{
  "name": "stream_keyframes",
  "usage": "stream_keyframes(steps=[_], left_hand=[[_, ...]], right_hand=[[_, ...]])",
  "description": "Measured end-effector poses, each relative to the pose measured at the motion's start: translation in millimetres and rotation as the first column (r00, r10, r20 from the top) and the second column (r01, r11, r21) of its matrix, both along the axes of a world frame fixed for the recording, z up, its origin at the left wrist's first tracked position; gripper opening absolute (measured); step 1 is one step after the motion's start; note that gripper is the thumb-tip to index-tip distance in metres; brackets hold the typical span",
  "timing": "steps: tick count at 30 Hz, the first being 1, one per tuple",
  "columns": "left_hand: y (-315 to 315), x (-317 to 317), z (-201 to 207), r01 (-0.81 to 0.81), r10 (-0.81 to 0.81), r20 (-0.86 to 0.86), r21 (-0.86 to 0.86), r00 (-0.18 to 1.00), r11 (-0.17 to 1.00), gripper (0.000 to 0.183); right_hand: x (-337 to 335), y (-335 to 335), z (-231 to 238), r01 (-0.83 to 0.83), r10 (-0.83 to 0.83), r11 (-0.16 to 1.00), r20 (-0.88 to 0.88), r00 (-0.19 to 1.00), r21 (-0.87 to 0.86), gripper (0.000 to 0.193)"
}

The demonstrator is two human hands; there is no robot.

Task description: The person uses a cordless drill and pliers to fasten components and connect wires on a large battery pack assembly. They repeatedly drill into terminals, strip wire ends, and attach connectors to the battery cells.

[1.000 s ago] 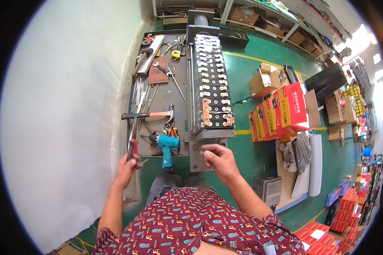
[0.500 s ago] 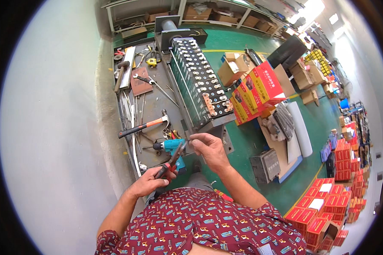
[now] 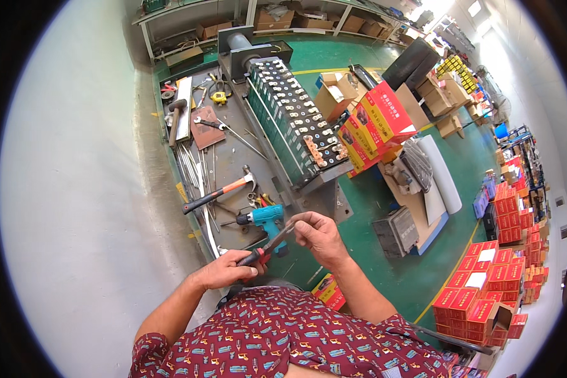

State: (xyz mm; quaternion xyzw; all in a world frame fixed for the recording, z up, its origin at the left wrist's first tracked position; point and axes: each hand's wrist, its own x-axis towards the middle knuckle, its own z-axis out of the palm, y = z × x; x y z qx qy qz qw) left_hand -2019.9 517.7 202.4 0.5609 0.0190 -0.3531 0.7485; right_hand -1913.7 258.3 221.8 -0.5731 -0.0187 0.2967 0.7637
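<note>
My left hand [image 3: 228, 271] is wrapped round the handles of red-handled pliers [image 3: 276, 242], whose long dark jaws point up and to the right. My right hand [image 3: 321, 239] is closed in a pinch at the jaws' tip; whatever lies between its fingertips is too small to name. Just beyond the pliers, a teal cordless drill [image 3: 268, 217] lies on the grey bench, partly covered by them. Past my right hand stands a long row of battery cells [image 3: 290, 116] with pale terminals and copper connectors [image 3: 314, 151] at the near end.
On the bench [image 3: 242, 160] lie a claw hammer [image 3: 220, 194], a wooden-handled hammer [image 3: 175, 123], a wrench [image 3: 208, 123], metal rods and a yellow tape measure [image 3: 218, 97]. Red-and-yellow cartons [image 3: 378, 126] stand to the right, with a grey case [image 3: 397, 232] nearer me. Red boxes [image 3: 479, 283] are stacked far right.
The view has shifted slightly. The pliers have tilted closer to level, their tip still at my right fingertips. My right hand sits a little further right and lower.
</note>
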Motion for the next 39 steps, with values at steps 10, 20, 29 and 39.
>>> stream_keyframes(steps=[10,20,29,39], left_hand=[[-1.5,9.1,11.9,0.008,-0.008,0.008,0.059,1.0,0.998,0.031],[-4.2,12.4,3.0,-0.014,0.014,0.0,0.061,1.0,0.998,0.026],[-12.7,20.3,-14.9,-0.088,0.088,-0.001,0.088,0.996,0.992,0.019],[-12.1,21.9,-19.7,-0.161,0.165,-0.034,0.102,0.986,0.982,0.016]], right_hand=[[23.3,-8.5,-8.1,-0.146,0.147,0.989,0.034,0.989,-0.028,0.023],[33.9,-2.5,-16.5,-0.202,0.203,0.979,0.051,0.978,-0.027,0.024],[52.3,-29.3,-33.2,0.004,-0.004,1.0,-0.007,1.0,0.004,0.024],[157.3,-61.9,-54.6,0.477,-0.11,0.707,0.585,0.804,-0.522,0.017]])
